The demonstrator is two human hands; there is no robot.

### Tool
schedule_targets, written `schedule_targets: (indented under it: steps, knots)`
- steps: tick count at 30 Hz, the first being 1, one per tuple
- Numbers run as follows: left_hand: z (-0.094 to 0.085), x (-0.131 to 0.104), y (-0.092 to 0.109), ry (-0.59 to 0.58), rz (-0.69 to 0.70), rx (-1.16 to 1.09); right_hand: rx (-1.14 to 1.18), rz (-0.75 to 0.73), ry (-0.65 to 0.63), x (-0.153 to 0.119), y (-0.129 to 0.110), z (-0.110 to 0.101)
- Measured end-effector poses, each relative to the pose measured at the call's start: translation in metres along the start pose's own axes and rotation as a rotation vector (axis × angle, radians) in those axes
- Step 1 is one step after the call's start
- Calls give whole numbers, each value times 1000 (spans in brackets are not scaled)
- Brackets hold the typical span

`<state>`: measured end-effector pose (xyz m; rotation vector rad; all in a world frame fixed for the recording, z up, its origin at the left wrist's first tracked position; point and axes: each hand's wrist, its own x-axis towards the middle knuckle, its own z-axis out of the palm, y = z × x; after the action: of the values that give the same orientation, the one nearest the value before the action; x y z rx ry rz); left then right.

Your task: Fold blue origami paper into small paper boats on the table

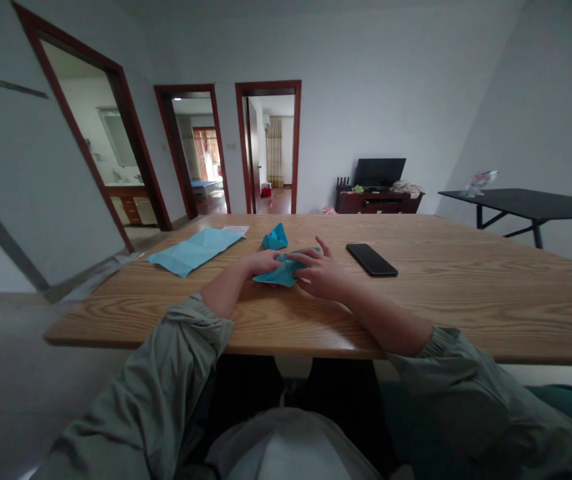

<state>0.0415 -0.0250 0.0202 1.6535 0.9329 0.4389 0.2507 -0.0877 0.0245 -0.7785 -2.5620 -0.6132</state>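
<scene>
A partly folded sheet of blue paper (283,274) is between my hands, just above or on the table. My left hand (262,263) grips its left side, with the fingertips partly hidden by the paper. My right hand (320,272) has its thumb and some fingers on the paper's right side, while one finger sticks up off it. Just beyond my hands stands a small folded blue paper boat (276,237), touched by neither hand.
On the left of the wooden table (446,293) lies a creased light-blue sheet (199,250), with a pale printed paper (236,230) at its far end. A black phone (371,259) lies to the right of my hands. The table's near edge runs under my forearms.
</scene>
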Motion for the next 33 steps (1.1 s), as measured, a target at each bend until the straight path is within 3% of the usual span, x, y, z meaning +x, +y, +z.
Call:
schedule_targets:
  steps: [16, 33]
  knots:
    - [5, -2, 4, 84, 53, 100, -22, 12, -55, 1, -4, 5]
    - [9, -4, 9, 54, -25, -44, 8, 82, -31, 0, 0, 11]
